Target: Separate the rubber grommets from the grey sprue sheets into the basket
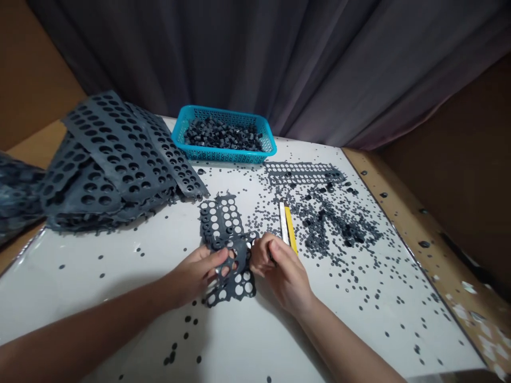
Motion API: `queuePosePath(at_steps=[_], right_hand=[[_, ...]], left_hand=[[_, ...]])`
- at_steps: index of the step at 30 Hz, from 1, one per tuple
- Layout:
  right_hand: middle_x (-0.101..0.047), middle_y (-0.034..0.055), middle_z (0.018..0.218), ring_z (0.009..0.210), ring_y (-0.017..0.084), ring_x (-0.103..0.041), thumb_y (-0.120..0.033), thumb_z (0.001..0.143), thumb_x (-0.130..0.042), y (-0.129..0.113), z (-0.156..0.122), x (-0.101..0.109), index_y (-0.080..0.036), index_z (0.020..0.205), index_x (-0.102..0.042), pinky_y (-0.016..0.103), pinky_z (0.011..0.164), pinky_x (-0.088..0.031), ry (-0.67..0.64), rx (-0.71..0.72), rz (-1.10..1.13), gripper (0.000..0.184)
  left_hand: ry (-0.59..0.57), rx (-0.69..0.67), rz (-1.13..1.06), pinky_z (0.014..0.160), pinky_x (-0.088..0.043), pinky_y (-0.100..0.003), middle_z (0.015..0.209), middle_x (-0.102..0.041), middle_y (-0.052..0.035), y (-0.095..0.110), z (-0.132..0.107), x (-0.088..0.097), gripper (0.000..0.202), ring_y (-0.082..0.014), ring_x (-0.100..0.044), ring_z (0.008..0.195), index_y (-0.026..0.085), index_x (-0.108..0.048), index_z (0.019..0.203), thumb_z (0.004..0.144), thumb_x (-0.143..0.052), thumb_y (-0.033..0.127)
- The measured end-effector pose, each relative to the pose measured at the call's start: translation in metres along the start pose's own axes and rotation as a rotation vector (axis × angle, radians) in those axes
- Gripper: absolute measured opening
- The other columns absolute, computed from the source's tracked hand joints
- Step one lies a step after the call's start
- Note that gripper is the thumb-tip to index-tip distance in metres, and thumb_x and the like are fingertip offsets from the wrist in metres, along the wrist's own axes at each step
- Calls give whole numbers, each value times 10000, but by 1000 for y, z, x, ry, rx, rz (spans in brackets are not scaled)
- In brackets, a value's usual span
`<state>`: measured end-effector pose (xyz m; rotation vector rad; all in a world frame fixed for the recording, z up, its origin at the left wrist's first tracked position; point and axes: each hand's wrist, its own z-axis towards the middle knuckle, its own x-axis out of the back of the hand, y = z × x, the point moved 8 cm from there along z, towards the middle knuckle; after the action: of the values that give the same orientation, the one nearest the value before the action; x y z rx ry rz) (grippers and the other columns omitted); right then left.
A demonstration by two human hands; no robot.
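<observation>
Worn gear first: left hand point(205, 266) and right hand point(285, 271) bare, skin exposed up through the wrists. Same for left forearm point(99, 319) and right forearm point(339, 335): uncovered along the whole visible length. More of the left one shows; the right one, on the side nearer the table's point(303, 348) right edge, shows a shorter stretch. Build: slim, both narrowing toward the wrist, smooth outline. Left thumb point(215, 259) straight-sided, rounded tip. Right thumb point(281, 252) shows a broad, fleshy base. Some fingers partly hidden. Nail detail too small to call.
</observation>
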<state>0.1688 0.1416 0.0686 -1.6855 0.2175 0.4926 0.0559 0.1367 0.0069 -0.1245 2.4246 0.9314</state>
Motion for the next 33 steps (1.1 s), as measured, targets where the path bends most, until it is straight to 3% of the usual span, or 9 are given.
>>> queuePosePath(at_steps=[3,6,11,15,21,24,28,30,33], right_hand=[[-361,-34,594,537,105,-333,-413,885,-457,-11,-3,3,-183,680,-463,240,507,-273,8,62,-339,308],[-413,-37,601,556,105,-387,-333,885,-468,-17,-6,-6,-188,728,-461,228,530,-299,-60,99,-677,213],[-490,-24,650,612,114,-463,-231,889,-423,-16,-10,-25,-187,736,-455,231,587,-334,-247,113,-938,162],[-526,-5,694,651,124,-494,-227,905,-379,-12,-11,-26,-188,723,-437,235,597,-343,-279,69,-1006,194],[-509,-7,623,565,126,-455,-392,867,-469,-8,-11,-21,-194,690,-399,237,521,-281,-194,65,-1203,274],[-510,1,623,558,124,-451,-333,891,-419,-8,-12,-23,-192,674,-398,237,519,-278,-215,127,-1244,260],[-534,8,659,599,123,-480,-251,916,-370,-10,-14,-28,-182,723,-480,239,569,-319,-300,158,-1160,232],[-565,12,691,640,121,-510,-231,924,-360,-11,-14,-31,-176,707,-509,237,613,-348,-342,126,-1020,269],[-604,17,728,687,119,-545,-268,925,-386,-6,-10,-30,-166,661,-536,234,658,-386,-344,42,-674,320]], left_hand=[[-106,-64,120,586,-395,-216,633,-564,-15,-2,-1,-4,389,-108,-495,593,123,-600,663,622,-735,486],[-212,-244,388,597,-382,-230,673,-542,-19,6,-8,-13,342,-128,-471,643,125,-594,703,736,-639,462],[-254,-369,609,595,-379,-234,688,-492,-12,9,-15,-24,276,-136,-445,659,141,-557,725,779,-585,410],[-190,-431,753,564,-359,-224,640,-488,2,12,-15,-25,228,-127,-440,616,152,-519,657,774,-580,338],[-95,-612,1034,526,-321,-228,548,-484,12,21,-21,-34,207,-114,-436,538,163,-479,563,763,-516,205],[-22,-662,1087,584,-349,-251,591,-553,-13,27,-26,-33,126,-148,-495,601,161,-536,585,700,-576,196],[-201,-501,779,610,-375,-261,665,-585,-34,21,-20,-28,285,-159,-505,638,153,-597,684,796,-525,405],[-207,-345,604,570,-361,-249,592,-537,-22,12,-11,-20,422,-134,-467,578,152,-546,593,826,-470,496],[-175,-137,356,500,-311,-220,486,-425,20,-3,-2,-13,495,-91,-377,490,159,-433,506,760,-545,568]])
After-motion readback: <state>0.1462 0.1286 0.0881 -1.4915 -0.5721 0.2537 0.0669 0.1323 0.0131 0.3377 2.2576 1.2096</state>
